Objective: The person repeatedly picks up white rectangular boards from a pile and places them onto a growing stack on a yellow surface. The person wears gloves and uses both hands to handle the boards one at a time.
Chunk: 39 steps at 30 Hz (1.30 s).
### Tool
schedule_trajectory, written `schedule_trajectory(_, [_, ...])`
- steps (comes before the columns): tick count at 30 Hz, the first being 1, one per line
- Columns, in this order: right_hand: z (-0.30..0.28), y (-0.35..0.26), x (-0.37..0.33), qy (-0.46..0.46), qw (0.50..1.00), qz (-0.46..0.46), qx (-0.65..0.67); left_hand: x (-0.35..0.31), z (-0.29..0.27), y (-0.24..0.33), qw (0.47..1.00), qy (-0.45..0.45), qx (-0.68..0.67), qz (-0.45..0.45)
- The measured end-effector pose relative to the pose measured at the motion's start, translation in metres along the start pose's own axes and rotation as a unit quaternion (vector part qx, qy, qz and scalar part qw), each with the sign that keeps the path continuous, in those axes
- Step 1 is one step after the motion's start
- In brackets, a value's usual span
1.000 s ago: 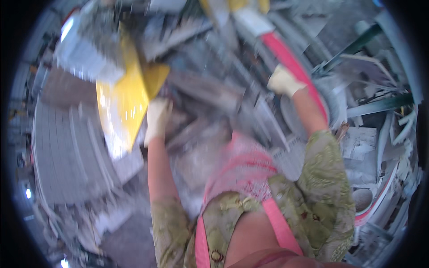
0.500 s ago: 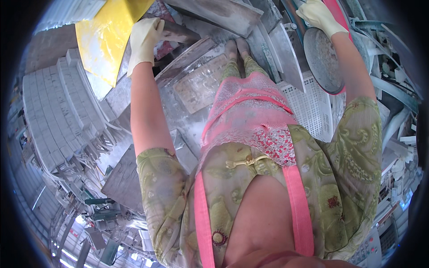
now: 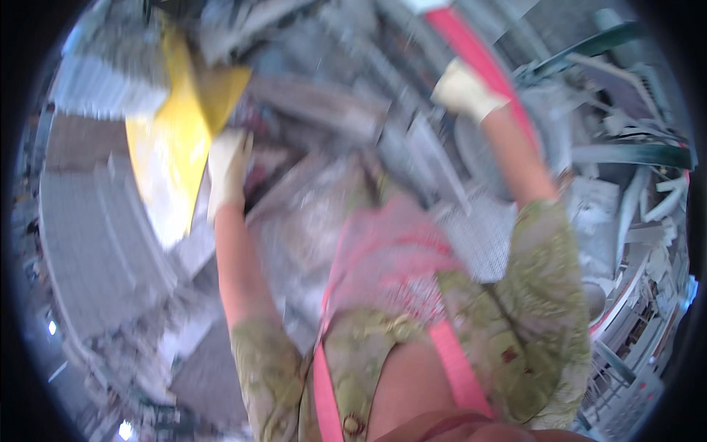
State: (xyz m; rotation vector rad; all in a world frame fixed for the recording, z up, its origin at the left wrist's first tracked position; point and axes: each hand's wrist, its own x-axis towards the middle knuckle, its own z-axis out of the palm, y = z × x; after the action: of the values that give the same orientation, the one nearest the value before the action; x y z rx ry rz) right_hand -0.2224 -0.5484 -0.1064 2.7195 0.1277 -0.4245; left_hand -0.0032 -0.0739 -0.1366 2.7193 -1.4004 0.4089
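Beside my left hand (image 3: 227, 171) lies a yellow sheet (image 3: 171, 158), its long axis running from up near the top edge down toward my elbow, grey slabs (image 3: 96, 243) crowding its outer edge. My gloved left fingers rest along its inner edge, grip too blurred to tell. My right hand (image 3: 462, 91), arm stretched forward, closes on a red bar (image 3: 479, 55); scrap hems it in.

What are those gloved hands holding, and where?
Too blurred to tell: the left hand rests at the yellow sheet's edge, the right hand against the red bar.
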Motion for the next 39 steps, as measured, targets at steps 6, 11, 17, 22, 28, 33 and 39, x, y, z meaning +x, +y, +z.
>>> schedule_trajectory(6, [-0.009, -0.001, -0.009, -0.028, 0.961, 0.112, 0.253, 0.000, -0.007, 0.011, 0.998, 0.024, -0.052, -0.036])
schedule_trajectory(11, [0.045, 0.005, 0.013, -0.059, 0.955, 0.102, 0.273, 0.000, -0.011, 0.013, 0.997, 0.030, -0.069, -0.036])
schedule_trajectory(17, [0.066, 0.008, 0.022, -0.054, 0.976, 0.047, 0.204, 0.000, -0.009, 0.013, 0.997, 0.043, -0.055, -0.012])
schedule_trajectory(22, [0.021, 0.005, 0.001, -0.021, 0.991, -0.003, 0.136, -0.001, -0.011, 0.016, 0.997, 0.045, -0.055, -0.024])
schedule_trajectory(28, [0.014, 0.002, -0.005, -0.010, 0.999, -0.010, 0.029, 0.009, -0.014, 0.021, 0.997, -0.031, 0.057, -0.031])
schedule_trajectory(33, [0.023, 0.005, -0.002, 0.051, 0.998, -0.033, 0.005, 0.008, -0.015, 0.026, 0.987, -0.100, 0.120, -0.043])
schedule_trajectory(39, [0.023, 0.011, -0.001, 0.077, 0.993, -0.089, -0.026, 0.003, -0.014, 0.022, 0.994, -0.044, 0.034, -0.090])
